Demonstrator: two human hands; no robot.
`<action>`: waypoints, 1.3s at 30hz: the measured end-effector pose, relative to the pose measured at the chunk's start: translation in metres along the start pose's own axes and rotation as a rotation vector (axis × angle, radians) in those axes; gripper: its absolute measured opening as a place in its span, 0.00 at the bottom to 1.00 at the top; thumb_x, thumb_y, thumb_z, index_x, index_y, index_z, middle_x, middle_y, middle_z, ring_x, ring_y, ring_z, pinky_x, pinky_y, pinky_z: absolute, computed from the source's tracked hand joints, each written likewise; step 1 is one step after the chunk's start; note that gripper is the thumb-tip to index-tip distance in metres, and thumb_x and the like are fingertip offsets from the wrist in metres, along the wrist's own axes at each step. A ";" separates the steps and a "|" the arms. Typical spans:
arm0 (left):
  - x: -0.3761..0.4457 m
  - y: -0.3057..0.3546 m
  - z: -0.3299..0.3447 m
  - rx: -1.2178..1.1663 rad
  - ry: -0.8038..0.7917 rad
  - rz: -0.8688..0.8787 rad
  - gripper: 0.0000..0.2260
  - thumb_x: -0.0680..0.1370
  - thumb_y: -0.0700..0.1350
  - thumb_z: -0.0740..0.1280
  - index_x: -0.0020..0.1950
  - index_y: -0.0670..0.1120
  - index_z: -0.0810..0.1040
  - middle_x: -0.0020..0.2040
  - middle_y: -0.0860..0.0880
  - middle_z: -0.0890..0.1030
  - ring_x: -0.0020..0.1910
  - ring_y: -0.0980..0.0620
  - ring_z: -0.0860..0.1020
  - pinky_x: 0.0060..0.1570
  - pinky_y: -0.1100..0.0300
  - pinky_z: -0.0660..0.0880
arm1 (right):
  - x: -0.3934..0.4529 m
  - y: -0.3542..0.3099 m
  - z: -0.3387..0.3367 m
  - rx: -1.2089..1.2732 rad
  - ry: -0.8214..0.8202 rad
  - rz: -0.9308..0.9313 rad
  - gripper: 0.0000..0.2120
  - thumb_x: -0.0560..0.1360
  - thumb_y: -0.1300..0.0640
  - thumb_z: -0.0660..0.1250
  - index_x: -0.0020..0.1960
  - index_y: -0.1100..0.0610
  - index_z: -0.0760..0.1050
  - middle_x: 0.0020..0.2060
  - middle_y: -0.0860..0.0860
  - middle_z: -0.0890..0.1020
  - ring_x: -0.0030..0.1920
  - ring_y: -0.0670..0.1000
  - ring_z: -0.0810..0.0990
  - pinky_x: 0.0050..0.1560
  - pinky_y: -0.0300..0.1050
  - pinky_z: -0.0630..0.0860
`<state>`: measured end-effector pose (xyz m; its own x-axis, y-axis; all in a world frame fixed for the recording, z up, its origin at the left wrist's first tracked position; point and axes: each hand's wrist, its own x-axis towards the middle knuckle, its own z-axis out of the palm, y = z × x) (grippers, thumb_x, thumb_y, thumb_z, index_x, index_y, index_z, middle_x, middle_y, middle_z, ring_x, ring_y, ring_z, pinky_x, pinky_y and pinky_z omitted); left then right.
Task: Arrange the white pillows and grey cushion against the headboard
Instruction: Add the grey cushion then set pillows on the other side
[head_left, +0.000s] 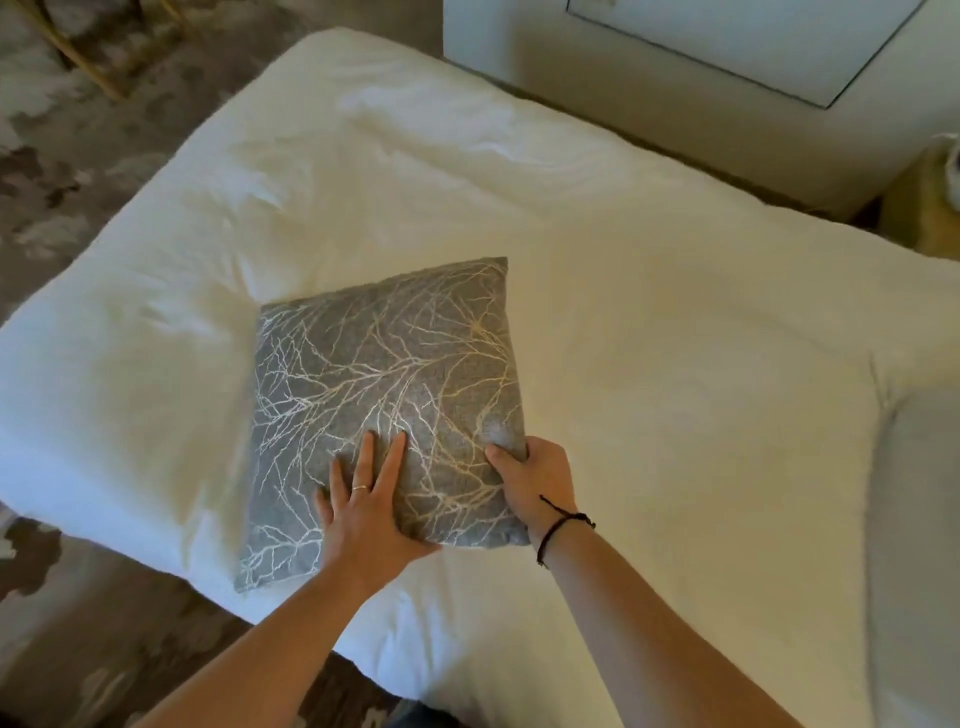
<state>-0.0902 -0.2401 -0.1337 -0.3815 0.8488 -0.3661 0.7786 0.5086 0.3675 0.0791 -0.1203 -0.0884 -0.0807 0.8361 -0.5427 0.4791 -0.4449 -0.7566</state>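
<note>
A grey cushion (395, 374) with a pale branch pattern lies flat on the white bed (649, 338), near its left front part. My left hand (363, 499) rests flat on the cushion's near part, fingers spread, a ring on one finger. My right hand (535, 478) grips the cushion's near right corner, thumb on top. A white pillow (914, 509) shows at the right edge, partly cut off by the frame. No headboard is in sight.
A patterned grey-brown rug (62, 171) covers the floor left of the bed. White furniture (701, 88) stands beyond the bed's far side. Wooden legs (93, 67) stand at the top left. A tan object (930, 208) sits at the far right.
</note>
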 end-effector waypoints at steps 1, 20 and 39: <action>-0.004 0.012 -0.003 -0.034 -0.002 0.025 0.63 0.53 0.75 0.72 0.77 0.66 0.35 0.81 0.55 0.39 0.78 0.35 0.45 0.72 0.30 0.51 | -0.012 -0.005 -0.013 -0.005 0.020 -0.044 0.10 0.73 0.54 0.72 0.39 0.61 0.80 0.27 0.46 0.82 0.27 0.42 0.80 0.23 0.35 0.72; -0.149 0.447 0.087 -0.345 -0.397 0.692 0.64 0.54 0.74 0.76 0.74 0.69 0.32 0.77 0.56 0.63 0.69 0.51 0.71 0.62 0.53 0.75 | -0.173 0.084 -0.455 -0.058 0.647 -0.271 0.17 0.73 0.51 0.72 0.31 0.57 0.70 0.27 0.52 0.77 0.29 0.50 0.77 0.29 0.44 0.70; -0.232 0.570 0.153 -0.090 -0.563 0.836 0.27 0.78 0.63 0.63 0.77 0.58 0.64 0.75 0.54 0.68 0.69 0.58 0.69 0.69 0.60 0.65 | -0.220 0.273 -0.540 -0.007 0.745 0.142 0.25 0.70 0.28 0.61 0.42 0.50 0.72 0.35 0.45 0.74 0.34 0.46 0.72 0.33 0.39 0.65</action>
<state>0.5190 -0.1695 0.0303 0.5775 0.7581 -0.3031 0.6395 -0.1891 0.7452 0.6993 -0.2518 0.0213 0.5930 0.7677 -0.2427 0.4468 -0.5646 -0.6940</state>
